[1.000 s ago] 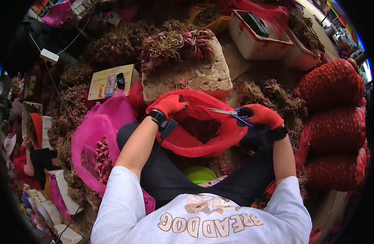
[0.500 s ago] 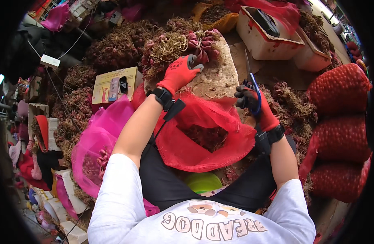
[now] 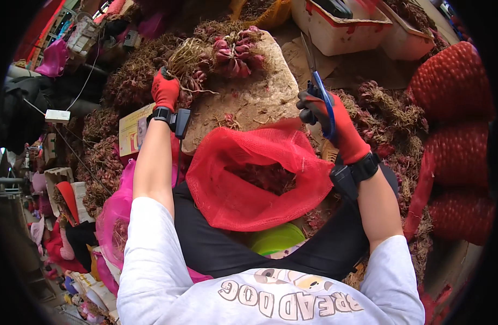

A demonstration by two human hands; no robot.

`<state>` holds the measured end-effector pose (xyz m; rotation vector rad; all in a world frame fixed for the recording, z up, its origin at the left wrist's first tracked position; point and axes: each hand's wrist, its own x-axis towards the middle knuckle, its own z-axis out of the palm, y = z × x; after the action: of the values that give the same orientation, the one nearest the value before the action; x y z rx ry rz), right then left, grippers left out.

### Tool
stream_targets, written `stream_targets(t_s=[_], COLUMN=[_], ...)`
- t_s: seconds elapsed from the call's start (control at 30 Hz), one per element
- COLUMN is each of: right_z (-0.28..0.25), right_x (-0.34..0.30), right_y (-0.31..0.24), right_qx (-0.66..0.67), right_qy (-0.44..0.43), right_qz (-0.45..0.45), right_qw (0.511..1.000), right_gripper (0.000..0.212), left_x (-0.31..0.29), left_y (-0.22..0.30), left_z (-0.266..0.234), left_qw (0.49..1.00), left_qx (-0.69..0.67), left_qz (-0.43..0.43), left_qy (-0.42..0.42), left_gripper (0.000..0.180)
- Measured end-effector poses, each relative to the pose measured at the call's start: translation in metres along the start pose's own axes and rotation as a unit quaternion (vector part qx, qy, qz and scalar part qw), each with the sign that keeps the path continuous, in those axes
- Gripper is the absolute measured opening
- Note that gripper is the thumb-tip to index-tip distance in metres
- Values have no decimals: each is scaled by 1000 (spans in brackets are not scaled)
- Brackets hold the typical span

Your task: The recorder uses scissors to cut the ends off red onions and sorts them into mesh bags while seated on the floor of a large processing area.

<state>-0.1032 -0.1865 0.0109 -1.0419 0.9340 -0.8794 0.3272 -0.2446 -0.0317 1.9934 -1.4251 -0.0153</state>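
My left hand [image 3: 166, 91], in a red glove with dark fingertips, is closed on a bunch of shallots [image 3: 190, 58] with dry, straw-like stems, at the left edge of a worn pale slab [image 3: 278, 89]. Another bunch of pink-red shallots [image 3: 239, 58] rests on the slab's far part. My gloved right hand [image 3: 327, 116] grips blue-handled scissors [image 3: 329, 111], their blades pointing away from me. Between my thighs a red mesh sack [image 3: 241, 208] gapes wide, with dark reddish bits inside.
Heaped dried shallots [image 3: 132, 76] lie at the far left, more [image 3: 392, 116] on the right. Full red mesh sacks [image 3: 449, 81] are stacked at the far right. White foam boxes [image 3: 341, 35] stand at the back. A green basin [image 3: 278, 239] sits beneath the sack, and a pink mesh bag [image 3: 112, 227] lies left.
My left hand has moved left from the slab's middle to its left edge and closed on a bunch of shallots. The right hand still holds the scissors. The whole view has shifted slightly.
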Motion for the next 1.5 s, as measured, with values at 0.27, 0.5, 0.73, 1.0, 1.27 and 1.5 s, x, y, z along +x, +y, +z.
stream_targets(t_s=[0.27, 0.5, 0.73, 1.0, 1.27, 1.5], right_z=[-7, 2, 5, 53, 40, 26], right_x=[0, 0, 8, -12, -6, 36], right_y=[6, 12, 30, 25, 37, 42], right_qx=[37, -16, -159, -148, -287, -250], right_qy=[-12, 18, -7, -135, -40, -28], right_qz=[1, 13, -12, -37, -8, -54], right_qw=[999, 1000, 987, 979, 957, 966], right_gripper=[29, 24, 29, 44, 46, 39], left_x=[12, 1, -33, -17, -4, -19], left_y=[-21, -47, -107, -112, -65, -7], left_z=[-35, -3, 56, 50, 99, 2], left_qw=[916, 938, 990, 984, 967, 940], left_qx=[-339, -150, -73, -44, -218, -337], left_qz=[-182, 234, -36, 51, -116, -51], left_qy=[-114, -205, -116, -163, -68, 2], left_gripper=[24, 27, 36, 31, 19, 41])
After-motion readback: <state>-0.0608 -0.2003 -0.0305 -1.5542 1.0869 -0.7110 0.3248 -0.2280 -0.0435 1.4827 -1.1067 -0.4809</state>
